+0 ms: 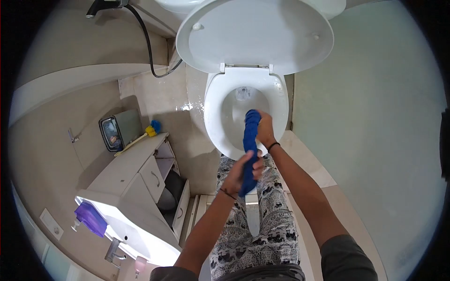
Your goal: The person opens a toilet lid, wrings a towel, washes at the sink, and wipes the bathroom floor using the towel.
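A blue cloth (251, 136), bunched into a long twisted roll, is held over the front of the toilet bowl. My left hand (238, 172) is closed around its lower part, fingers wrapped over it and slightly blurred. Higher up, my right hand (265, 127) grips the upper end, its fingers mostly hidden behind the cloth. Beneath them is the white toilet seat (213, 117), lowered on the bowl, with the lid (255, 33) raised behind it.
To the left stands a white cabinet (126, 164) with an open door. A yellow-and-blue brush (151, 129) and a framed mirror (111, 133) are by it. Below are a sink (140, 239) and a purple bottle (91, 219). A black hose (147, 37) hangs at upper left.
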